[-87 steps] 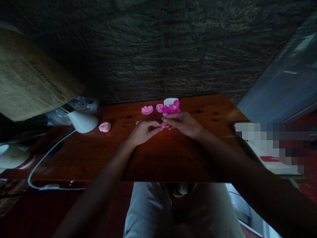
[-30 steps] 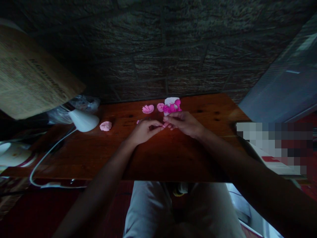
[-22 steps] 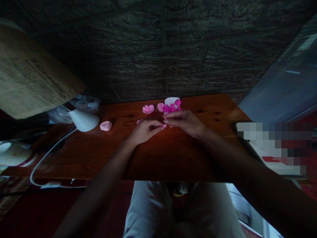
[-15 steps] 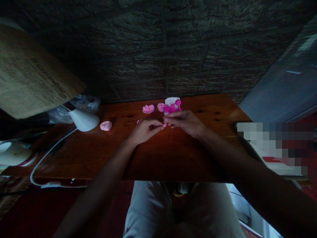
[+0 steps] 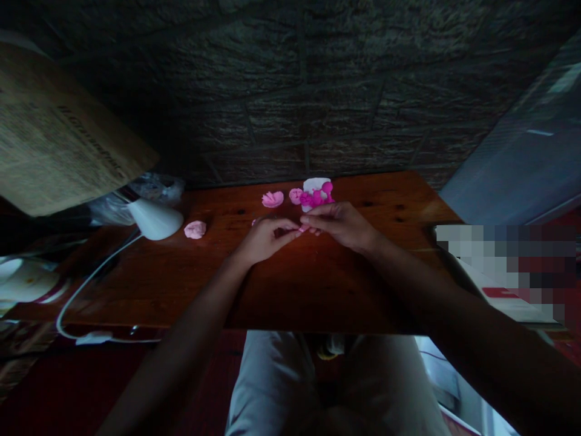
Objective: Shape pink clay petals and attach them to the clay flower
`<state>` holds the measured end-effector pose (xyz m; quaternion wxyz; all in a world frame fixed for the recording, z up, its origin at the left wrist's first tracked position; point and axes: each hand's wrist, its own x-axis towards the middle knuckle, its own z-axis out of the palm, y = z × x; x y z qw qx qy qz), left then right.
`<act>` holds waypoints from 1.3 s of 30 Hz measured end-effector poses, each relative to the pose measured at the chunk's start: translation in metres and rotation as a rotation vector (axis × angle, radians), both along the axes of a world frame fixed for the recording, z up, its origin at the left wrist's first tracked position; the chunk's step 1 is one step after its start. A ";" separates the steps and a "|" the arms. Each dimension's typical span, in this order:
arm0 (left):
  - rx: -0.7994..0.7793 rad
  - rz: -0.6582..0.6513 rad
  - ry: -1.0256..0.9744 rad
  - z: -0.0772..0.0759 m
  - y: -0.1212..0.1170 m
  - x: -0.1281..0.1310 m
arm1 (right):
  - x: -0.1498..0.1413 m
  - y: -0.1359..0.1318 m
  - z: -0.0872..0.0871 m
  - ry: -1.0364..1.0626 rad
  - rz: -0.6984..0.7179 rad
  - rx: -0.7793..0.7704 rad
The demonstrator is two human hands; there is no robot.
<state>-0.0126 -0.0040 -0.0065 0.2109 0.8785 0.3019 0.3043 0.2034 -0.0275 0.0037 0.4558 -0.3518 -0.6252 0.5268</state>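
Left hand: thumb and forefinger pinched on a small light-pink piece, over the brown wooden table. Right hand: fingertips closed on the same piece from the other side; its shape mostly hidden. Beyond the hands, left to right: light-pink ruffled flower shape, light-pink round rosette, bright-magenta rounded cluster against a flat white sheet

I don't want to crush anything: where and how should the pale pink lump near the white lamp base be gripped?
Probably lightly by its rounded sides, from the right and above: the pale pink lump sits on the table, with the white lamp base close on its left. Its creased surface looks soft.
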 end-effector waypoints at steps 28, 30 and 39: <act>-0.022 0.014 0.015 0.001 -0.001 0.001 | 0.003 0.003 -0.007 0.103 -0.126 -0.159; -0.021 0.014 0.019 0.000 -0.001 0.000 | 0.002 0.003 -0.007 0.106 -0.119 -0.155; 0.011 -0.004 0.021 -0.001 0.000 0.001 | 0.002 0.003 -0.008 0.073 -0.058 -0.108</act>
